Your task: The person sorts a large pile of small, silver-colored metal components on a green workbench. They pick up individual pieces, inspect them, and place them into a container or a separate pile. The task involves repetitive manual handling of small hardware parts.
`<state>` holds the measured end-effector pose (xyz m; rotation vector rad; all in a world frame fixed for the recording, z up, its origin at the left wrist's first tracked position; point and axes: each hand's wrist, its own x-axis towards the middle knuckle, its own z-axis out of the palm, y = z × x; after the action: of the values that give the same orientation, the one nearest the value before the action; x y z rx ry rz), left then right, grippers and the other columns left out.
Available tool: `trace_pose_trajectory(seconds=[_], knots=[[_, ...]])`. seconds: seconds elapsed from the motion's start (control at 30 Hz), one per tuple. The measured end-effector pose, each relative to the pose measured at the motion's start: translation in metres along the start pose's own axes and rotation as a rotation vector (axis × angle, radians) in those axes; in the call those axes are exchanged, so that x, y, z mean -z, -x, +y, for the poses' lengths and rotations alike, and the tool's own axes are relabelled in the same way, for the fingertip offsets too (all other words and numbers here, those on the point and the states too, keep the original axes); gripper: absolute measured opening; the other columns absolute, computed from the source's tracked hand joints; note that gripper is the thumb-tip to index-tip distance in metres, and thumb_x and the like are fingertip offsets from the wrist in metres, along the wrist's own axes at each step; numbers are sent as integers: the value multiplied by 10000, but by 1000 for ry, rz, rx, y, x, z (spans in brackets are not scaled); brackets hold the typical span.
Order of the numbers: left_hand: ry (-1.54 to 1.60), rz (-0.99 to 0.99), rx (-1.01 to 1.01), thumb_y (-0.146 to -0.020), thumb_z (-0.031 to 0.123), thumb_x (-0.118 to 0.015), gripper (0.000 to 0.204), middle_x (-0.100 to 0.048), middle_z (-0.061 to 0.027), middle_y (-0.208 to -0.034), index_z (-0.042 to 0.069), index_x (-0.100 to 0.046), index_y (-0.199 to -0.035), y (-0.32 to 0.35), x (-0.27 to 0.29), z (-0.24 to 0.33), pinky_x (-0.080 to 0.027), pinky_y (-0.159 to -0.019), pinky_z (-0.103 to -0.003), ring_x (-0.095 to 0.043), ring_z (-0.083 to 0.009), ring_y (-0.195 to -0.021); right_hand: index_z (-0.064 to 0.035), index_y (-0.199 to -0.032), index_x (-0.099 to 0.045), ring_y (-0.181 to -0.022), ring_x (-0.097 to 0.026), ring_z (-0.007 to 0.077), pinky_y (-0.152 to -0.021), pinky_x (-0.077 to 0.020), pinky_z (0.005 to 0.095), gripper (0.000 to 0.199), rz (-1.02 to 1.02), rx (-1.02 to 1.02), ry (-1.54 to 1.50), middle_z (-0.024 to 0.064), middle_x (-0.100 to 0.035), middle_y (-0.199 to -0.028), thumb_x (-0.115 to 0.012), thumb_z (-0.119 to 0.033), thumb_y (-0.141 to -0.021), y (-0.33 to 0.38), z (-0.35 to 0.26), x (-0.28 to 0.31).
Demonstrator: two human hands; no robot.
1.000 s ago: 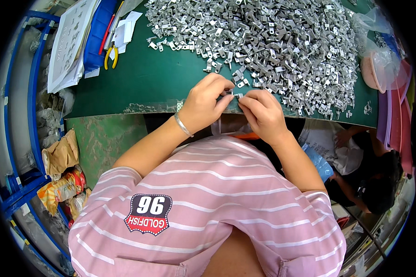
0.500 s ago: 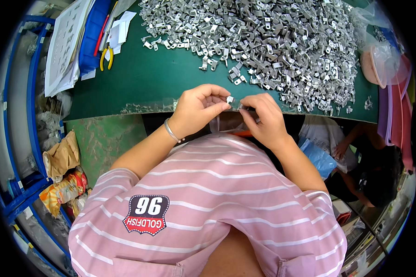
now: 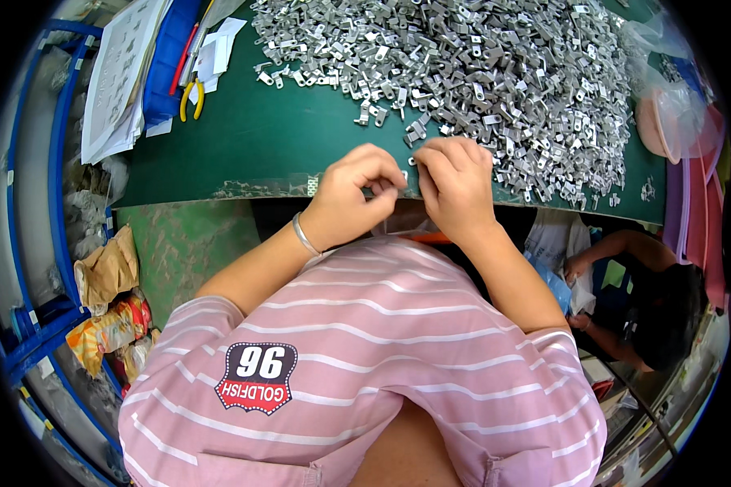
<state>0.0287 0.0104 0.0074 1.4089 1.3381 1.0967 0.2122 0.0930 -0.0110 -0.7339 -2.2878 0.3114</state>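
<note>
A large heap of small bent silver metal brackets (image 3: 512, 89) covers the far middle and right of the green table (image 3: 227, 154). My left hand (image 3: 356, 193) is at the table's near edge with its fingers curled and closed. A sliver of a small metal bracket (image 3: 404, 174) shows at its fingertips; the rest is hidden. My right hand (image 3: 456, 185) is just to the right, closed with fingers bent down at the near side of the heap. A bright bit of metal shows by its fingertips, but I cannot tell whether they hold it.
Yellow-handled pliers (image 3: 192, 101), a blue tray (image 3: 162, 89) and papers (image 3: 122, 81) lie at the far left. A pink bowl (image 3: 656, 126) with clear plastic stands right. Blue shelving (image 3: 57, 162) runs along the left. Another person's hand (image 3: 575, 268) holds bags below the table's right side.
My right hand has moved slightly away from me, toward the heap. My left fingers have curled in, hiding more of the bracket. The other person's arms have shifted by the bags.
</note>
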Motion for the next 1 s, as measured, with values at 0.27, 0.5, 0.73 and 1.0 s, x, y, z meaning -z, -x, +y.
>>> trace_pose_trajectory(seconds=[0.27,0.5,0.73,1.0], knots=[[-365,174,-198,-811,19,-763,222,-624,-92,-1012,14,-668,-1011,-18,-9,4,-523,-645,-295,-620,-173,-738,-68,-959,-668,-868,-607,294,-740,-465,407,255,-20,70,-192,71,-639,-961,-703,26,-724,20,6,17],[-599,253,-287,-814,85,-787,237,-636,-97,-956,13,-668,-1005,-47,-18,-23,-529,-666,-339,-614,-230,-719,-54,-946,-671,-834,-616,312,-721,-470,409,241,-89,83,-337,88,-653,-933,-712,34,-725,22,1,29],[-527,243,-287,-798,28,-759,197,-642,-96,-905,11,-674,-974,-38,-14,-18,-526,-661,-334,-608,-226,-705,-110,-1043,-672,-962,-634,227,-853,-391,410,287,7,36,13,6,-691,-973,-701,-40,-766,-20,13,-3],[-456,143,-347,-760,-14,-747,214,-632,-108,-909,23,-643,-944,-17,-18,-13,-534,-659,-354,-628,-262,-744,-111,-1034,-666,-987,-631,215,-879,-349,414,272,-86,26,-126,16,-679,-1010,-729,-55,-776,10,3,15]])
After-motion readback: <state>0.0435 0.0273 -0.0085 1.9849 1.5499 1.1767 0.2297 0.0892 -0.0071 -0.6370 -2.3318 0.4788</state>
